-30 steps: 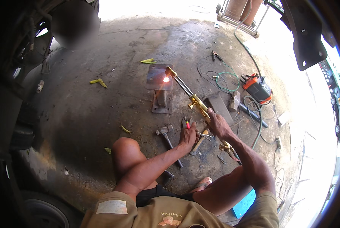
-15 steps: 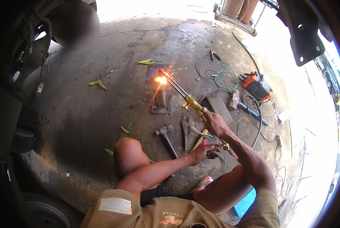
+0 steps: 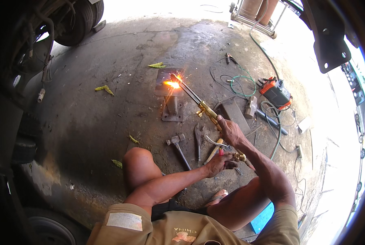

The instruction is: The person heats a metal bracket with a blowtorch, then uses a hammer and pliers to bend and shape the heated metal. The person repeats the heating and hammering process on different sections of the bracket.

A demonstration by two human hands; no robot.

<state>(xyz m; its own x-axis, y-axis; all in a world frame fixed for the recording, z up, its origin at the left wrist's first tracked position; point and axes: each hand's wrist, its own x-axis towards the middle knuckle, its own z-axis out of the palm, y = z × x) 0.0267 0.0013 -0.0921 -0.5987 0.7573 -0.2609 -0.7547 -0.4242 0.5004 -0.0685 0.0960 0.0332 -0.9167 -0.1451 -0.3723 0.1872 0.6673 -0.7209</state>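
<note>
My right hand (image 3: 230, 132) is wrapped round the brass body of a cutting torch (image 3: 207, 110), thumb along its top. At the torch's rear end, my left hand (image 3: 220, 164) has its fingers curled about the brass fittings, beside a red knob (image 3: 221, 152). The torch's tubes slant up and left to a steel plate (image 3: 162, 76). An orange-white glow with flying sparks (image 3: 172, 84) burns on that plate under the nozzle. The plate rests on a metal stand (image 3: 173, 107) with a drilled base flange. The glare hides the nozzle's exact contact point.
A hammer (image 3: 176, 140) and pliers (image 3: 198, 134) lie near my knees. To the right are a steel block (image 3: 234, 112), a sledgehammer (image 3: 251, 107), an orange-black welding machine (image 3: 277, 94) and loose cables. Gas cylinders (image 3: 266, 12) stand far right; a vehicle tyre (image 3: 74, 26) is far left.
The sparks and orange streaks around the glow have spread out more. Both hands and the torch hold nearly the same position.
</note>
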